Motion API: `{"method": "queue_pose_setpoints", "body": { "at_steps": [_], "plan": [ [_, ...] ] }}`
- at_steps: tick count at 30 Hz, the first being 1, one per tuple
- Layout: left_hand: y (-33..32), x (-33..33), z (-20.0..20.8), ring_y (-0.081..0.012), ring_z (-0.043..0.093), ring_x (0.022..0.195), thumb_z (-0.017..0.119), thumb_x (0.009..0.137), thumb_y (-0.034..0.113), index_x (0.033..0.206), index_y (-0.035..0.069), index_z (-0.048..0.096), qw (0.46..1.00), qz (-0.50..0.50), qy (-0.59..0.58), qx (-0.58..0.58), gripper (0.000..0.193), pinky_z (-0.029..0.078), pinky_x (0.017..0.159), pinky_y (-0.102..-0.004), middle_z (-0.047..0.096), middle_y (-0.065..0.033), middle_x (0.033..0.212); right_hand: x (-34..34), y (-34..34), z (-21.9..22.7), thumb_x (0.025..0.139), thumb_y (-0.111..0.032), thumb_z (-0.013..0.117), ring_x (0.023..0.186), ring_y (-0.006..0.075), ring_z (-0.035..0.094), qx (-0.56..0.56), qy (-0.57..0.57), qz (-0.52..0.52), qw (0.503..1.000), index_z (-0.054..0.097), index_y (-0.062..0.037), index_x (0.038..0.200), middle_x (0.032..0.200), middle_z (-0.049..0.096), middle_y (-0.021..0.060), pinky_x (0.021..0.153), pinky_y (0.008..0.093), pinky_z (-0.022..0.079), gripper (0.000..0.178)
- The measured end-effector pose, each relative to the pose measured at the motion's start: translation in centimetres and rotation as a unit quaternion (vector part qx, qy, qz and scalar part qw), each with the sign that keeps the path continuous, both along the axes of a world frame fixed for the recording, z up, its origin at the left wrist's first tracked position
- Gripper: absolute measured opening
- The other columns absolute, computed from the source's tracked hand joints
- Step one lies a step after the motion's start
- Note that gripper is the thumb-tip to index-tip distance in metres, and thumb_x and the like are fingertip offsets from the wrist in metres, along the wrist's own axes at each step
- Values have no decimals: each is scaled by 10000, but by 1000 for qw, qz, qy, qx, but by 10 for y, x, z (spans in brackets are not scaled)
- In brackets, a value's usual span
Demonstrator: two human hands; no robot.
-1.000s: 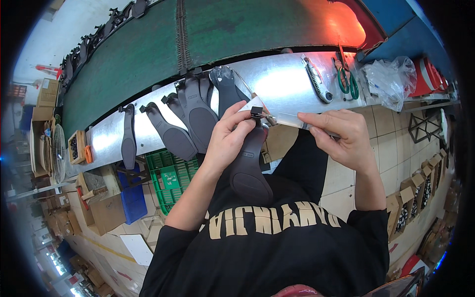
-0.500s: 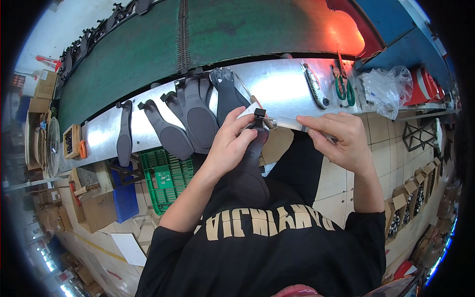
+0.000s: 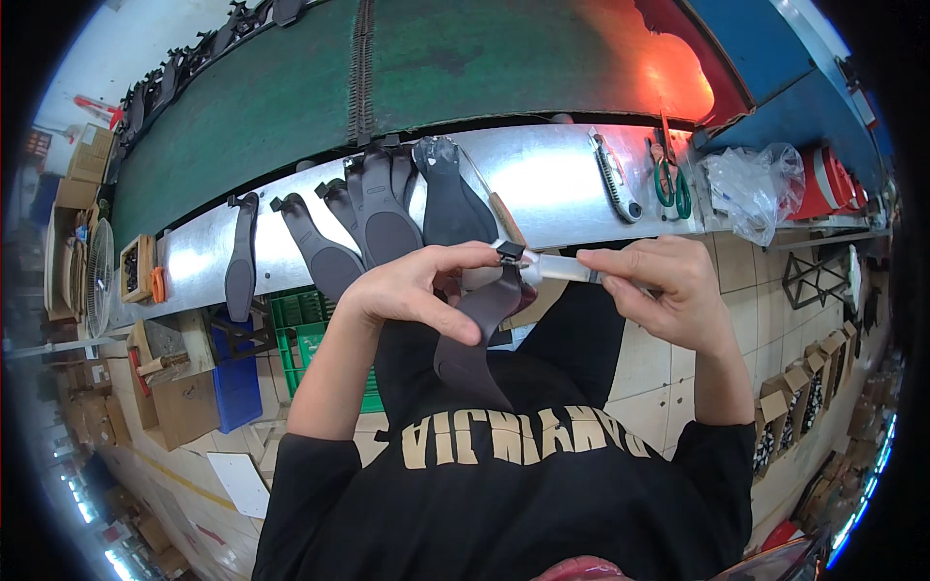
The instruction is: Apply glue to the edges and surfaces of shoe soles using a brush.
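My left hand [image 3: 412,288] grips a dark brown shoe sole [image 3: 467,358] by its heel end, thumb on one side and index finger along the other. The black heel tip [image 3: 509,251] points up, and the sole hangs down in front of my shirt. Pinched between the thumb and fingers of my right hand [image 3: 668,290] is a pale, flat knife-like blade [image 3: 565,268]. Its far end meets the heel area of the sole; the exact contact is blurred.
On the metal ledge lie several dark soles [image 3: 390,218], a wooden-handled tool [image 3: 506,218], a utility knife [image 3: 617,184] and green-handled scissors [image 3: 672,184]. A green conveyor belt [image 3: 484,68] runs behind. Below stands a green crate [image 3: 300,339]; a clear plastic bag [image 3: 751,184] lies right.
The sole has turned in my left hand and come lower, and that hand's fingers have spread wider around it. My right hand with the blade has moved slightly downward.
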State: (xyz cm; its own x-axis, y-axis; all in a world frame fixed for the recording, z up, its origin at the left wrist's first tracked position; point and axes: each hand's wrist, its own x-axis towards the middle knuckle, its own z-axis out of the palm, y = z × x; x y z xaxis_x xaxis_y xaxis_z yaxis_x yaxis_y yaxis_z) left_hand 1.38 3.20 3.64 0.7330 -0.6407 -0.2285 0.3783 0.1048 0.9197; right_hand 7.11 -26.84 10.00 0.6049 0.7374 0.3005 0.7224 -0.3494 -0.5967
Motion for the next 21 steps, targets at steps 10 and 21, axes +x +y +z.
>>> {"method": "queue_pose_setpoints", "body": {
  "at_steps": [10,21],
  "plan": [
    [-15,-15,-33,-134,555,1043,887,629,367,1307,19,484,998,55,-28,-22,862,431,930,-272,570,-50,1162,-4,-7,4,766,3,673,565,191,617,-10,15,4,1000,749,-73,1066,669,650,55,534,304,445,319],
    [-31,-18,-18,-165,563,1089,900,606,275,1273,22,517,994,89,-5,-55,809,413,983,-280,579,-78,1189,-3,-13,12,774,-19,688,545,189,603,-11,1,-7,1000,752,-99,1067,672,655,42,515,305,434,311]
  ]
}}
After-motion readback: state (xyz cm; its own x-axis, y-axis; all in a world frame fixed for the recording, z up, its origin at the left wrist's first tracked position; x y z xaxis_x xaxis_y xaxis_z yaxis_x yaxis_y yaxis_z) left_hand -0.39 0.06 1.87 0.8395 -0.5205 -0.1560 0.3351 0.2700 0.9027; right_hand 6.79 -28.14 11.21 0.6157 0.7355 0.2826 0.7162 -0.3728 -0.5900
